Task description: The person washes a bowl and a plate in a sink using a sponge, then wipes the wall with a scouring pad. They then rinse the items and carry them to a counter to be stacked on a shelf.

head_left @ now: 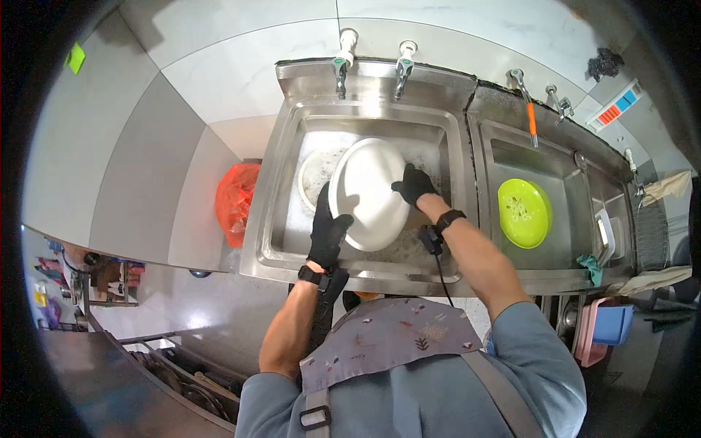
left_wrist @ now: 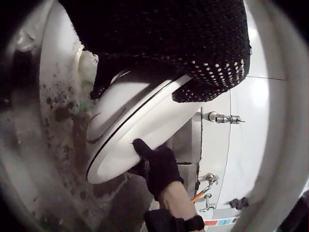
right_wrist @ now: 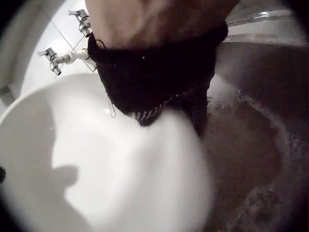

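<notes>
A white oval dish (head_left: 369, 193) is held tilted above soapy water in the left basin, seen edge-on in the left wrist view (left_wrist: 120, 159). My left hand (head_left: 327, 233), in a black dotted glove, grips its left edge, thumb over the rim. Opposite, my right hand (head_left: 415, 185), also gloved, pinches the upper right rim; the left wrist view shows its thumb on the inner face (left_wrist: 161, 166). In the right wrist view the right fingers are partly hidden behind the rim. Another round white dish (head_left: 309, 181) lies in the suds, left of the oval one.
Two taps (head_left: 342, 73) stand behind the left basin (head_left: 263, 219). In the basin to the right sits a lime green bowl (head_left: 524, 212), below a tap with an orange nozzle (head_left: 531, 120). A red plastic bag (head_left: 235, 204) is at the left, and a teal cloth (head_left: 590, 270) at the right.
</notes>
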Tool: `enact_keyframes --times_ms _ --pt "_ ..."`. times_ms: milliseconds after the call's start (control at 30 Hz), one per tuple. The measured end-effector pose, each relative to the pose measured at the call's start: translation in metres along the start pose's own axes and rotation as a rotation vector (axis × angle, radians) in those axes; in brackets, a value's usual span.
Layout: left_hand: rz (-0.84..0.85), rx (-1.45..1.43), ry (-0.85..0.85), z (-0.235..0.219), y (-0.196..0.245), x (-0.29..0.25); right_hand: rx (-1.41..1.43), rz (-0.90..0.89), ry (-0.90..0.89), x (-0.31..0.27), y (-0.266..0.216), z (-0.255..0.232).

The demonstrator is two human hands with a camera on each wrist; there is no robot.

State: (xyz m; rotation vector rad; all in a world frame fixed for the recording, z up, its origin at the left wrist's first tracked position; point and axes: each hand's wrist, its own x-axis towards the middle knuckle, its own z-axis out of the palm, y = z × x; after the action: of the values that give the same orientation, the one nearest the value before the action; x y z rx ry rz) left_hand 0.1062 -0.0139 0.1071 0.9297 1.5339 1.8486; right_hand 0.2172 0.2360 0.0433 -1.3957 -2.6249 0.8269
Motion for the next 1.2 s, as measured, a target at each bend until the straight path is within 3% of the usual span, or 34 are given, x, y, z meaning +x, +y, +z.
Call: enact_keyframes --times_ms 67,100,233,300,333,533,600,700,767,833,933,1000,1067,1200 --pt "-0.017 0.000 0.003 -0.004 -0.001 0.001 0.044 -0.267 -0.106 0.018 0.027 0.007" --pt "-0.062 -0.077 -0.004 -0.005 0.001 0.001 0.118 -0.278 -0.269 0.015 0.028 -0.005" --pt "-0.080 -0.071 0.030 -0.005 -0.011 0.002 0.097 -0.212 -0.345 -0.006 0.007 -0.015" --pt "-0.066 -0.120 0.050 -0.006 -0.024 0.003 -0.258 -0.228 0.089 -0.038 -0.028 -0.014" --pt "-0.069 -0.117 0.046 -0.007 -0.021 0.003 -0.312 -0.266 0.179 -0.052 -0.043 -0.017" --pt "-0.032 0.023 0.023 -0.004 -0.004 0.005 -0.451 -0.270 0.207 -0.066 -0.072 -0.025" --pt "-0.047 -0.001 0.014 -0.004 -0.004 0.007 -0.422 -0.172 0.054 -0.065 -0.080 -0.034" --pt "-0.108 -0.047 0.012 -0.004 -0.004 0.007 -0.219 -0.205 0.003 -0.043 -0.064 -0.030" --pt "-0.149 -0.070 0.023 -0.004 -0.002 0.006 -0.269 -0.175 0.006 -0.053 -0.068 -0.030" --pt "-0.074 -0.017 0.012 -0.003 -0.003 0.004 -0.320 -0.138 0.013 -0.055 -0.069 -0.028" --pt "-0.093 0.009 0.016 -0.005 -0.006 0.005 -0.355 -0.218 0.059 -0.038 -0.047 -0.011" --pt "-0.098 -0.064 0.012 -0.007 -0.001 0.009 -0.231 -0.263 0.017 -0.029 -0.036 -0.011" --pt "-0.118 -0.134 0.008 -0.009 0.001 0.004 -0.256 -0.257 0.051 -0.050 -0.055 -0.023" --pt "-0.070 -0.002 0.028 -0.005 -0.001 0.013 -0.212 -0.203 0.076 -0.045 -0.062 -0.028"
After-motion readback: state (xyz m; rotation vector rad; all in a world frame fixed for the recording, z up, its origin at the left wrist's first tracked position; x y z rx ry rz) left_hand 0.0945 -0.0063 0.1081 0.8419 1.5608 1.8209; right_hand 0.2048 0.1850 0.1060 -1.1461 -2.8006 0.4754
